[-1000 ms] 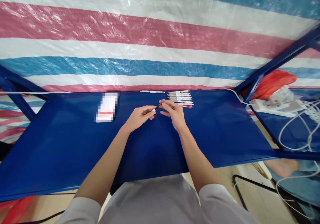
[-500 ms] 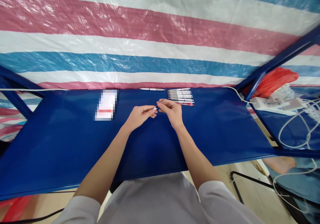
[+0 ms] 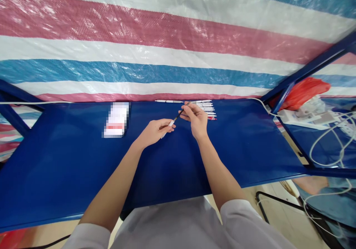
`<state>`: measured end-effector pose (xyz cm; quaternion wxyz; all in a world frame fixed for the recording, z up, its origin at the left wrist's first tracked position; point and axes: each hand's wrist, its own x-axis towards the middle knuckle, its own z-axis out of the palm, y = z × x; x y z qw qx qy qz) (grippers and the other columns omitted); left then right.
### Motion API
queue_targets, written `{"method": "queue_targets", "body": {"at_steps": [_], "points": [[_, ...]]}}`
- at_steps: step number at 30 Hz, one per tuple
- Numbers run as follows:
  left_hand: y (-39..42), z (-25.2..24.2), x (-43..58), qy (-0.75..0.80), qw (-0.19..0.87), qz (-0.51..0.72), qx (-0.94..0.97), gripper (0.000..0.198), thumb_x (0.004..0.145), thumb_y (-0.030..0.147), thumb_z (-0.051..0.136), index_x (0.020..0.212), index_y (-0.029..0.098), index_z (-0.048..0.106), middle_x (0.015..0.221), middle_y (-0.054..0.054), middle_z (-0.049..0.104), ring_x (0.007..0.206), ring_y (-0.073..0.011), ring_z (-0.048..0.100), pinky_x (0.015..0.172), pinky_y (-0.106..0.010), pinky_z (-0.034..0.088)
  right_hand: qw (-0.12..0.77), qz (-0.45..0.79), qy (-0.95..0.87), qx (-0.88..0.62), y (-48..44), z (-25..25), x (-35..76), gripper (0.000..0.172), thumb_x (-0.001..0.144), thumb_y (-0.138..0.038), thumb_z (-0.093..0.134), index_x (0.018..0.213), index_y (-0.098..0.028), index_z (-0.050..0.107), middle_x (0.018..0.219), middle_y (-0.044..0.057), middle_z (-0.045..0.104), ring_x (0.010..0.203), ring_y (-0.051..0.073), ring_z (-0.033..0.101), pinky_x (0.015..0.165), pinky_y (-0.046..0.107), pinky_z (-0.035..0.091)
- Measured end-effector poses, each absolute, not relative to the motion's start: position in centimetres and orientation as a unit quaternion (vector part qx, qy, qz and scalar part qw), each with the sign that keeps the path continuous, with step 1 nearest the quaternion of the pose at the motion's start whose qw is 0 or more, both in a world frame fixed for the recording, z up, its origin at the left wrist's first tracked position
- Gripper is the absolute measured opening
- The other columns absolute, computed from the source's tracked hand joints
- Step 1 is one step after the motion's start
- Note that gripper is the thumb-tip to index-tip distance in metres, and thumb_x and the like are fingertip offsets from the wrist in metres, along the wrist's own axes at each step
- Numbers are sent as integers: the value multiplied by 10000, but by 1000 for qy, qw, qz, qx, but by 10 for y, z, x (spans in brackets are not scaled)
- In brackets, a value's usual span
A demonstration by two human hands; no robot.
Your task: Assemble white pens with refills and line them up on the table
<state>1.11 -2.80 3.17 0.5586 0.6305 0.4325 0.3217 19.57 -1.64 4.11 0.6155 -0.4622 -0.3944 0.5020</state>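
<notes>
Over the far middle of a blue table (image 3: 83,160), my left hand (image 3: 154,130) is closed on a white pen barrel (image 3: 167,126). My right hand (image 3: 196,119) pinches a thin dark refill (image 3: 180,113) whose lower end meets the barrel's tip. Right behind my right hand lies a row of several white pens (image 3: 207,108), one with a red end. A single white pen (image 3: 169,101) lies alone at the table's back edge.
A small white and red card, blurred out (image 3: 116,119), lies left of my hands. A striped tarp (image 3: 167,49) hangs behind the table. At the right are a blue frame bar (image 3: 308,69), a red bag (image 3: 303,89), a power strip (image 3: 302,117) and white cables (image 3: 328,138).
My right hand has risen and moved back, and more of the dark refill now shows between the two hands. My left hand has stayed on the barrel.
</notes>
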Motion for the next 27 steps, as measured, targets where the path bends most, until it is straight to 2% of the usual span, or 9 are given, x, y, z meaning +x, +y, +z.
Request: {"method": "queue_targets", "body": {"at_steps": [7, 12, 18, 27], "points": [[-18, 27, 2, 425, 616, 429, 505, 377, 809, 388, 720, 1111, 180, 634, 1101, -132, 726, 979, -267, 707, 898, -452, 549, 674, 485, -331, -448, 0, 35, 206, 321, 738, -444, 713, 979, -242, 650, 952, 10, 690, 819, 134, 669, 733, 297, 616], [-5, 15, 11, 418, 629, 519, 400, 359, 795, 348, 735, 1076, 184, 582, 1127, -132, 716, 965, -241, 712, 902, -441, 537, 653, 518, -315, -455, -2, 10, 192, 378, 734, -468, 699, 1041, -253, 646, 981, 5, 669, 764, 114, 630, 723, 324, 619], [3, 2, 14, 400, 613, 549, 403, 340, 813, 333, 718, 1102, 211, 589, 1045, -73, 732, 893, -196, 715, 893, -418, 542, 621, 553, -350, -432, -3, 2, 181, 371, 742, -459, 710, 1047, -254, 666, 918, -5, 669, 764, 115, 641, 713, 313, 624], [1, 1, 13, 406, 603, 541, 423, 372, 777, 369, 754, 1088, 208, 627, 952, -47, 720, 854, -214, 719, 879, -454, 556, 621, 527, -361, -454, 1, -5, 183, 382, 756, -471, 704, 1065, -250, 656, 959, 13, 708, 759, 129, 689, 742, 319, 621]]}}
